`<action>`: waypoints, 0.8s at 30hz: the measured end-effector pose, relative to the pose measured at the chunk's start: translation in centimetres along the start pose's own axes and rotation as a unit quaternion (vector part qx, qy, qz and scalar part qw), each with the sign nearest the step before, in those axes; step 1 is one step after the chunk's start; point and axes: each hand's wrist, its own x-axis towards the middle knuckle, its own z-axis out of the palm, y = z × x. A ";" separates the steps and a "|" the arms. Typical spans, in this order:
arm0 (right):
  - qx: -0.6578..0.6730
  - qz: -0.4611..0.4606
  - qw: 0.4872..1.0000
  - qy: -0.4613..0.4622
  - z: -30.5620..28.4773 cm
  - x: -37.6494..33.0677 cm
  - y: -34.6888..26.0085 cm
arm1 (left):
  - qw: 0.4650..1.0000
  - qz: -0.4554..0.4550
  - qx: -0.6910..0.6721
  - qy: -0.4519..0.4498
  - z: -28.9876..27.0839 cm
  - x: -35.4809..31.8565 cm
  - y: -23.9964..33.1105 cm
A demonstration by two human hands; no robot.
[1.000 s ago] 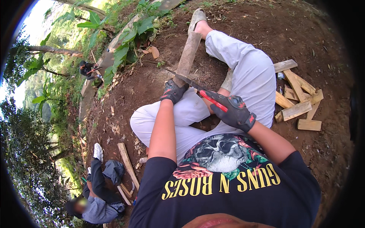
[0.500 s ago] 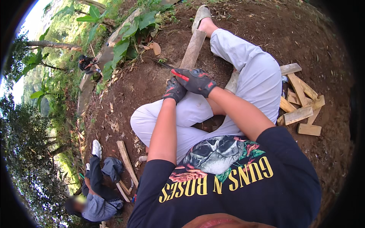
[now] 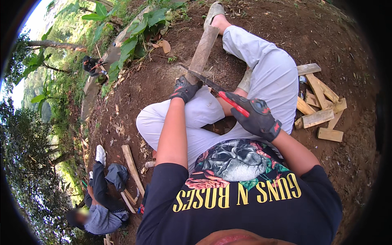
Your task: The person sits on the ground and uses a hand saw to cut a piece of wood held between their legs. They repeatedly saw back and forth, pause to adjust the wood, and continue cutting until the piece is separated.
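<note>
A worker sitting on bare earth is drawing a saw [image 3: 211,84] back across a wooden board [image 3: 203,50] outdoors. The right hand [image 3: 254,116], wrapping around the tool's red grip, is now standing well apart from the left, no longer crowding beside it as half a second earlier, and a longer stretch of dark blade is showing between them. The shift is suggesting the pulling half of a sawing stroke; the board is appearing to stay in one piece, though the cut itself is too small to judge. The left hand [image 3: 185,89] is clamping the board's near end beside the worker's bent knee, just short of where the blade is crossing. The board is slanting away between the legs, its far end reaching toward a shod foot [image 3: 214,14].

Around them, brown soil [image 3: 163,67] is spreading under scattered chips. To the right, short cut pieces of wood [image 3: 317,119] are lying in a loose heap; to the left, a longer plank [image 3: 132,168] is resting near a seated person [image 3: 104,220] in a grey top. Farther off, another person [image 3: 90,66] in dark clothing is holding a long stick, while broad-leaved plants [image 3: 154,17] and trees are bordering the slope.
</note>
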 end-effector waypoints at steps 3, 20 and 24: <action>0.024 0.030 0.999 -0.003 -3.2 -3.3 -1.7 | 0.999 -0.041 -0.015 0.024 -0.1 -0.7 0.0; 0.129 -0.004 0.989 -0.074 11.7 16.3 1.5 | 0.997 -0.059 -0.030 0.038 3.5 3.4 -5.1; 0.064 0.013 0.997 -0.026 8.3 7.8 1.9 | 0.994 -0.080 -0.069 0.004 1.6 1.9 -2.3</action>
